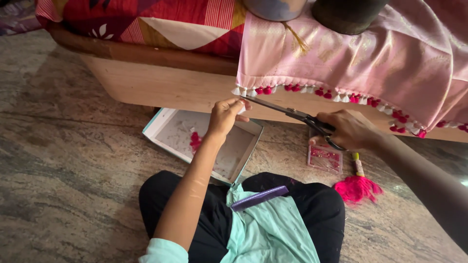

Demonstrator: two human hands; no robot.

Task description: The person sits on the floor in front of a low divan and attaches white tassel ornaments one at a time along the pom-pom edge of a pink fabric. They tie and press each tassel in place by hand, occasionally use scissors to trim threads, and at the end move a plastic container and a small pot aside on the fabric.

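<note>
The person sits cross-legged on a floor (73, 160) of mottled brown and grey polished stone, facing the side of a low wooden bed (161, 80). A red, patterned bedspread (146, 19) covers the bed on the left, and a pink cloth (390, 58) with a woven golden pattern hangs over its edge on the right. Along the lower hem of the cloth runs a row of small white and red tassels (317, 91). Two rounded dark things rest on top of the cloth at the upper edge of the view; what they are cannot be told.

The left hand (225, 116) pinches a white tassel at the left end of the hem, fingers closed on it. The right hand (348, 130) is closed around the black handles of a pair of scissors (292, 114), whose long blades point left to the pinched tassel, with the tips just beside the left fingers.

On the floor beneath the hands lies an open shallow box (168, 119) with white walls and a teal rim, holding scraps of red thread. Under the right hand sits a small clear plastic case (324, 159), and just beside it a bright pink tassel (357, 187) with a yellow-green top. A purple strip (259, 197) rests on the person's lap.
</note>
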